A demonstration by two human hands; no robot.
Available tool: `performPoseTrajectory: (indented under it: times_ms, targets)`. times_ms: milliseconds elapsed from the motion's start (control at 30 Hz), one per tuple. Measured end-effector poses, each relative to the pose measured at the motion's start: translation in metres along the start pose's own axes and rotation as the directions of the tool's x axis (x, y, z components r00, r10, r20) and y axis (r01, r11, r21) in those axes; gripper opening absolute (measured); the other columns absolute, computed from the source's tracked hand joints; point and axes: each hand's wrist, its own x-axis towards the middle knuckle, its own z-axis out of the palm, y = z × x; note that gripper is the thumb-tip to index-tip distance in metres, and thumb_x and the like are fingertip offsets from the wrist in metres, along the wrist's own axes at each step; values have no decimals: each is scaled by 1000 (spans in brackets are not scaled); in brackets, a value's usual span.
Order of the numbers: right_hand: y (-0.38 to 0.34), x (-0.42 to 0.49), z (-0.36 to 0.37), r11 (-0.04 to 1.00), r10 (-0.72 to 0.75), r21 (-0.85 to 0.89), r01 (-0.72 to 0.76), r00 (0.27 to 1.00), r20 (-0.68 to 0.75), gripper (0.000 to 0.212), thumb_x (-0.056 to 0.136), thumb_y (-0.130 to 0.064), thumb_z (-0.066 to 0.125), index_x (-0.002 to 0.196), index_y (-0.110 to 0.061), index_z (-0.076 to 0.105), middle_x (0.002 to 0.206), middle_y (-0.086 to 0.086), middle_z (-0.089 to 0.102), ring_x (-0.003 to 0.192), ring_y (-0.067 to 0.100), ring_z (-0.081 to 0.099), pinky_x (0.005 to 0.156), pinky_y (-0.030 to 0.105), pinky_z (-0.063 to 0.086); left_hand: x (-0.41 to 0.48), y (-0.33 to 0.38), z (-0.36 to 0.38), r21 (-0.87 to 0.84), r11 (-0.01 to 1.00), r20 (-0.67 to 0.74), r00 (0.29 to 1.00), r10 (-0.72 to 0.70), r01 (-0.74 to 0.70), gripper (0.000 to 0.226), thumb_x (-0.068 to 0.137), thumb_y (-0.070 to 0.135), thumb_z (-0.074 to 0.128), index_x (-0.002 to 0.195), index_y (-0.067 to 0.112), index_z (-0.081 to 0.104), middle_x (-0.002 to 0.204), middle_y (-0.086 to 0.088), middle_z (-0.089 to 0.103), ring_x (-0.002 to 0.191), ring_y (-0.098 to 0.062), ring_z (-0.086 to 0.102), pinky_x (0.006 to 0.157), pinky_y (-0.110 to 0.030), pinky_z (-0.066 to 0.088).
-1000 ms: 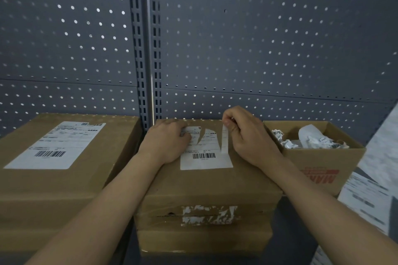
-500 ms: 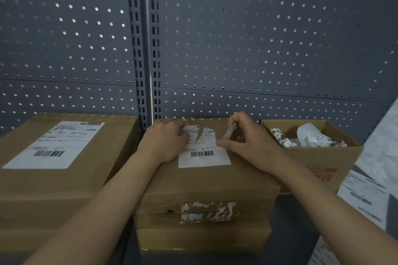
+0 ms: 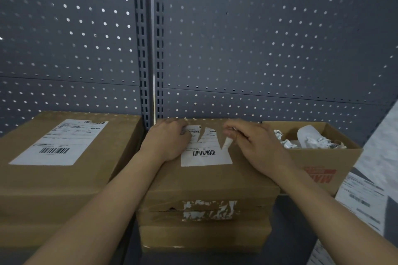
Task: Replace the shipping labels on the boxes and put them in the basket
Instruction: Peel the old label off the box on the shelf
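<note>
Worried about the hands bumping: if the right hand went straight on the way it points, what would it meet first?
Probably the left hand, which presses the torn label just across from the right hand; depth is unclear, so it could instead reach the pegboard wall behind.

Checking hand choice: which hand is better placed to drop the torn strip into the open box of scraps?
Right. The right hand pinches the torn strip, and the open box of scraps stands on that side. The left hand presses on the label, likely steadying it.

torn label (image 3: 204,158): barcode, print illegible | open box (image 3: 318,162): red print unreadable
</note>
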Motion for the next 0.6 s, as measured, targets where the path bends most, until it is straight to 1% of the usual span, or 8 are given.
performPoseTrajectory:
  times_ms: [67,200,267,333,400,467,533,600]
  targets:
    - [1,-1,0,998,-40,-39,38,998,-43,16,98,-16,55,105,-13,68,91,-8,70,82,1,60,71,16,46,0,0,0,-2,1000,-4,1000,-2,2,38,96,32,45,128,19,60,130,-4,58,124,-28,47,103,-39,40]
    - [-1,1,-4,999,21,-27,-23,996,-84,23,100,-17,52,115,-15,68,104,-16,65,98,-6,54,83,1,40,-1,0,0,3,1000,-11,1000,-2,2,37,96,32,45,126,18,60,127,-4,59,122,-28,48,101,-38,41]
    - [-4,3,-7,995,104,-3,-104,995,5,26,102,-22,48,119,-17,67,105,-18,62,98,-4,55,83,3,40,-1,1,0,12,1000,-8,1000,-4,4,37,96,33,44,124,17,61,124,-4,60,120,-28,49,98,-37,41]
    - [-7,4,-12,981,190,6,-193,971,147,28,101,-33,48,122,-24,65,109,-18,62,99,0,57,82,11,43,-1,1,0,16,1000,-10,1000,-4,4,37,96,33,45,124,17,61,124,-4,60,119,-27,49,98,-37,41]
    - [-10,3,-18,960,279,-66,-272,903,326,43,91,-52,57,129,-33,58,114,-20,56,100,2,55,80,19,43,-1,1,0,15,1000,-12,1000,-4,4,37,95,33,45,124,17,61,126,-4,59,120,-27,48,98,-37,41]
    - [-14,2,-21,950,310,-165,-263,841,443,54,81,-60,65,129,-35,57,109,-22,54,97,0,52,80,21,43,0,1,0,18,1000,-12,1000,-1,1,37,95,33,45,124,18,61,126,-4,59,121,-27,48,99,-37,41]
    - [-16,2,-19,957,289,-165,-238,827,483,38,85,-53,65,116,-31,64,99,-20,59,90,1,56,78,23,47,0,1,0,17,1000,-10,1000,2,-2,37,95,34,45,125,19,61,127,-3,59,121,-27,48,100,-38,41]
    - [-15,2,-17,961,277,-164,-224,822,498,28,91,-48,60,112,-29,66,92,-19,56,84,1,53,73,25,45,0,0,0,10,1000,-7,1000,1,-1,37,95,34,45,125,19,61,127,-3,59,121,-27,48,101,-39,42]
